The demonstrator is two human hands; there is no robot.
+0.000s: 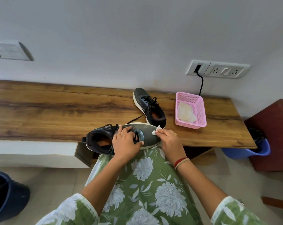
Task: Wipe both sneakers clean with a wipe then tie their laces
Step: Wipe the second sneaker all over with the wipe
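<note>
Presently, step: wiping the near sneaker [149,135] at its toe end, judged early in the task; the far sneaker [149,106] lay with loose laces.
Left hand [124,143]: gripped the near sneaker mid-length at the wooden table's [56,111] front edge.
Right hand [168,140]: pinched a small crumpled white wipe [156,129] against the toe.
Next: probably firm strokes along the smooth grey surface.
Basket [200,111]: pink plastic mesh, rectangular, held white wads.

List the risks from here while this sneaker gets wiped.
The held sneaker overhangs the table edge, steadied only by the left hand; a firm rub from the right hand with the wipe could push it off. The far sneaker has a loose lace trailing toward the held one, which might snag and drag it.
</note>
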